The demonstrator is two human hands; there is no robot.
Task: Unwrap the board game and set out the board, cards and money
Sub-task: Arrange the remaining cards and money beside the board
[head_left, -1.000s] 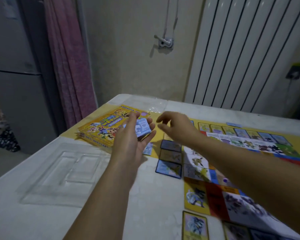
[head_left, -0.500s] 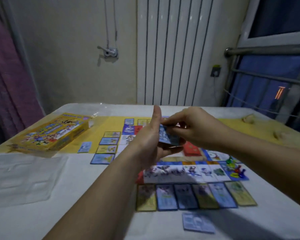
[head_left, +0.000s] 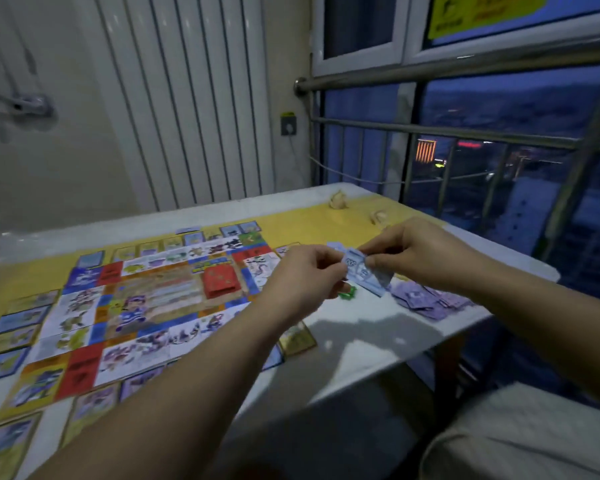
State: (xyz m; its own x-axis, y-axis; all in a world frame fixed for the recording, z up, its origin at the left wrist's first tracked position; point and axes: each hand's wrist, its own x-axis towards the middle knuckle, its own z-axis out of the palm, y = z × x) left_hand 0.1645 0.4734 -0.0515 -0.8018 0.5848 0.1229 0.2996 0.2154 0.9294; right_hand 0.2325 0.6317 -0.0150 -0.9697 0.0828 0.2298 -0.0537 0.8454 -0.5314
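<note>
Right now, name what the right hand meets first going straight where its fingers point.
Probably the left hand: the right hand points at it across the blue notes both pinch.

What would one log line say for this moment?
step: money | left hand: holds blue notes | right hand: pinches same notes | purple notes: piled on table

The thin blue paper banknote (head_left: 364, 271) looked limp and matt, and the heap of purple paper banknotes (head_left: 426, 299) was just as dull. The colourful printed card game board (head_left: 146, 306) carried a faint sheen. The white table (head_left: 378, 327) was smooth and softly glossy. The small green plastic piece (head_left: 347, 293) shone. The round metal rail (head_left: 465, 69) gleamed, and the beige cloth (head_left: 534, 438) looked soft.
</note>
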